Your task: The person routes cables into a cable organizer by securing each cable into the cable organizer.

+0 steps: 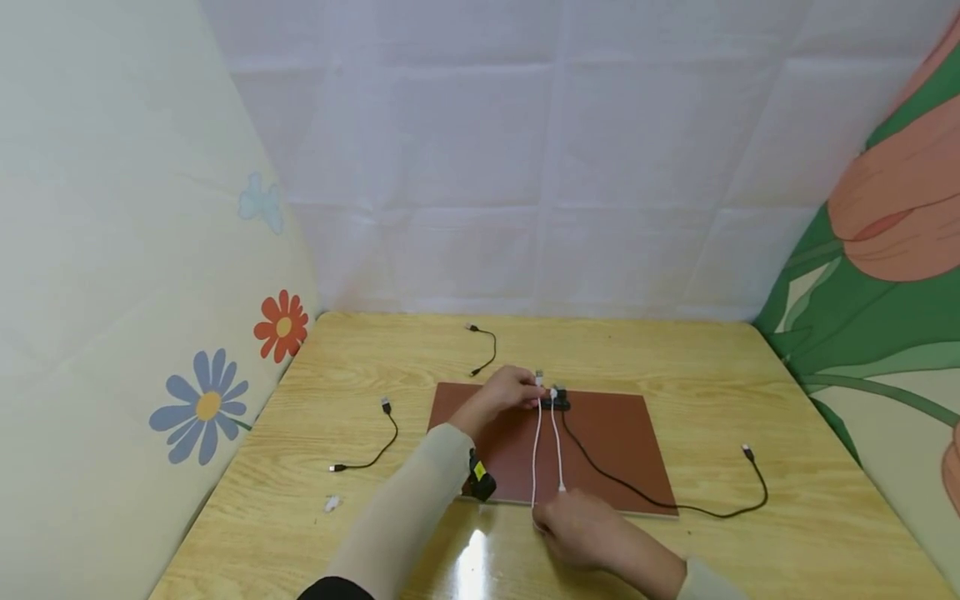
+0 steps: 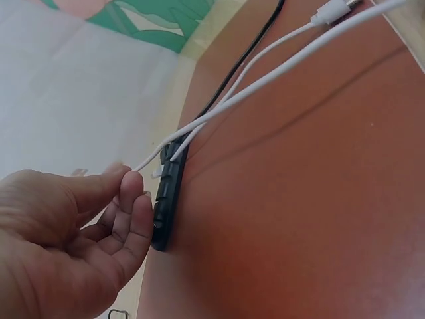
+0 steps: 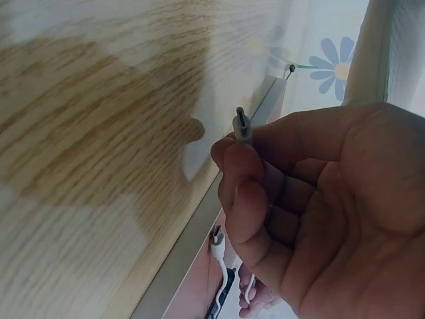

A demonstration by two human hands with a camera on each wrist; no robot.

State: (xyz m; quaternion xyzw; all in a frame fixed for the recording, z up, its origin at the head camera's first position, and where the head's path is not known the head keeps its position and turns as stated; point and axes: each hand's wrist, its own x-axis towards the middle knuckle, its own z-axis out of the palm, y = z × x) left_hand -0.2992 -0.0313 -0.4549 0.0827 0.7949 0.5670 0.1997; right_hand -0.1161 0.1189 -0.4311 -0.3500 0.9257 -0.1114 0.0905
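right now the fingertips of the left hand (image 2: 73,242) are pinching a white cable (image 2: 265,81) close to its wide plug (image 1: 539,377), which the fingers are mostly hiding in the left wrist view. the right hand (image 3: 325,206) is holding a small plug (image 3: 242,127) between thumb and curled fingers, its metal tip showing and its back end being covered. the white cable is running between the two hands above a brown mat (image 1: 622,425). just beside the left fingers, a black cable holder (image 2: 171,199) is lying along the mat's far edge, the hand partly blocking it in the head view. a second white cable (image 1: 558,450) is leading from it; how it is sitting there is hard to make out. a black cable (image 1: 660,502) is trailing rightward onto the table (image 1: 810,533), where two short black cables (image 1: 395,429) are lying farther left. the right forearm is running off the bottom edge.
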